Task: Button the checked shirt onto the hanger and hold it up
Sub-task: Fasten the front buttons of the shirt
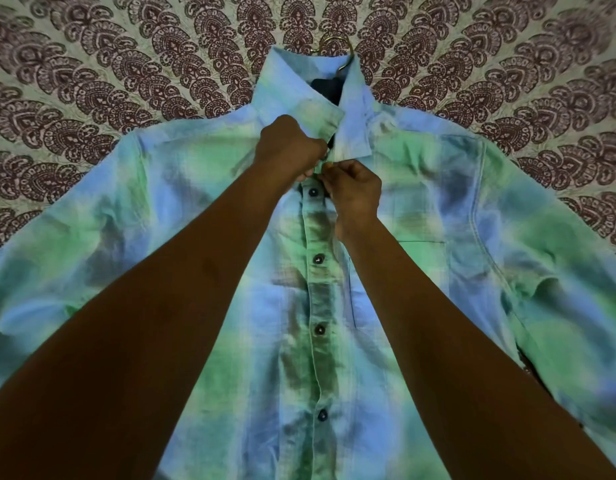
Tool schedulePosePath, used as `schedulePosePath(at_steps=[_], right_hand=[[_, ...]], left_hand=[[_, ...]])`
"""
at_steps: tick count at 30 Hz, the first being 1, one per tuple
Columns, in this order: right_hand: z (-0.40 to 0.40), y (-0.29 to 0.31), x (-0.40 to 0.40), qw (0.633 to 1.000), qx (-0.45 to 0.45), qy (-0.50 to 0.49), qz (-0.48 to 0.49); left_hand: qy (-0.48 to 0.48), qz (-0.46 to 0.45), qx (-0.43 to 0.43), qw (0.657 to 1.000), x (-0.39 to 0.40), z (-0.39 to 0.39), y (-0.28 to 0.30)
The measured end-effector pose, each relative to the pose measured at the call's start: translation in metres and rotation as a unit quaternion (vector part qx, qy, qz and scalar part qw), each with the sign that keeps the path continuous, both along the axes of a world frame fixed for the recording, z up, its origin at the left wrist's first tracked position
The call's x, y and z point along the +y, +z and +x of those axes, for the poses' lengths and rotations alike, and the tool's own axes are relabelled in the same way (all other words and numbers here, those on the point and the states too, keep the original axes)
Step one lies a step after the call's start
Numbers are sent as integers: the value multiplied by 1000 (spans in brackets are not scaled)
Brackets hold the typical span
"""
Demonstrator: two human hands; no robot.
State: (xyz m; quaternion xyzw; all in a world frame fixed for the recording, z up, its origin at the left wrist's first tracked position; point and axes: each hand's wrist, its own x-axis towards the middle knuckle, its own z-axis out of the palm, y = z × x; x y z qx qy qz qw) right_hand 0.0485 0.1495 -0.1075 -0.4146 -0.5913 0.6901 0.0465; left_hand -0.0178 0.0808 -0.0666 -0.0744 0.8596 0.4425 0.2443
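The checked shirt [420,216] lies flat under both arms. Left hand [289,147] and right hand [356,192] pinch its placket just below the collar [299,88].

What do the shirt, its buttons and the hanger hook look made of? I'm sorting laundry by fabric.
Shirt: soft woven cloth, likely cotton, matte, creased, with visible weave.
Buttons: dark, slightly glossy, probably plastic.
Hanger hook: thin and shiny, seemingly metal wire; mostly hidden by the collar.
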Motion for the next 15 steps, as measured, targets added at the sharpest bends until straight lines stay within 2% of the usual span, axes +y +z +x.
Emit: schedulePosePath(at_steps=[4, 10, 15], right_hand=[[4, 4, 0, 999, 22, -12, -33], [5, 2, -6, 995, 51, -63, -53], [5, 5, 1, 994, 60, -47, -73]], left_hand=[[33, 9, -17, 999, 3, 3, -2], [30, -9, -42, 999, 5, 5, -1], [23, 48, -139, 989, -1, 4, 3]])
